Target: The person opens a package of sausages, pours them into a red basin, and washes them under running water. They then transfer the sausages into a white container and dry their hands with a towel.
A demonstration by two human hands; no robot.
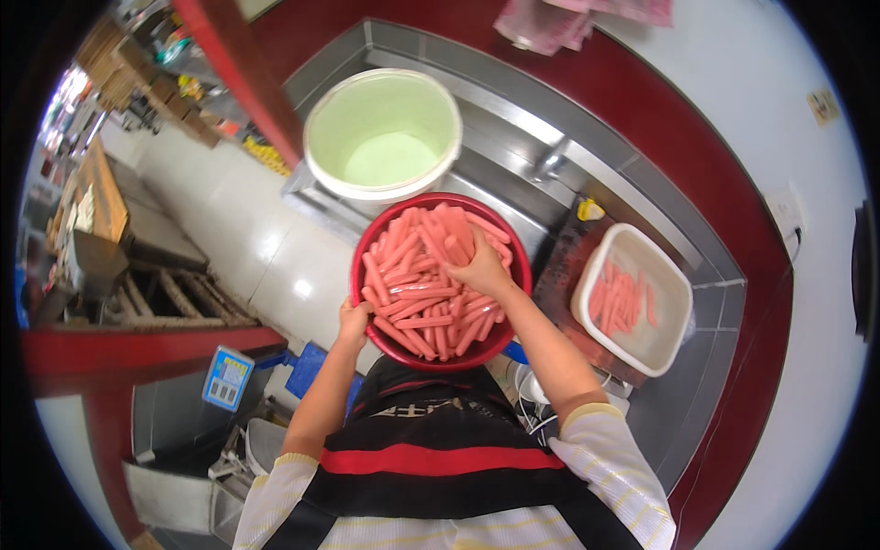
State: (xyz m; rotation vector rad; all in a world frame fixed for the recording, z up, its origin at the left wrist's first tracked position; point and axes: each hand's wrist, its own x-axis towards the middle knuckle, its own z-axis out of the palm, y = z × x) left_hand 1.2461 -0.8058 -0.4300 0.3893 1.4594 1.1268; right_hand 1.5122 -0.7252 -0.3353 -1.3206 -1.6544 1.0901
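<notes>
A round red basin [520, 275], heaped with pink sausages [412, 302], is in front of my apron. My left hand [355, 322] grips the basin's rim at its left side. In the upper right of the heap, my right hand [483, 266] is closed around several sausages. Just beyond the basin stands a large white bucket [450, 161] with a pale green inside and nothing seen in it. To the right, a white rectangular tub [584, 289] holds more sausages in cloudy liquid.
The tub rests on a dark reddish board [560, 302] by a steel sink with a faucet [552, 161]. A red post [237, 69] rises at the upper left. Below left is a blue scale display [228, 378]. White cables [526, 399] hang near my right arm.
</notes>
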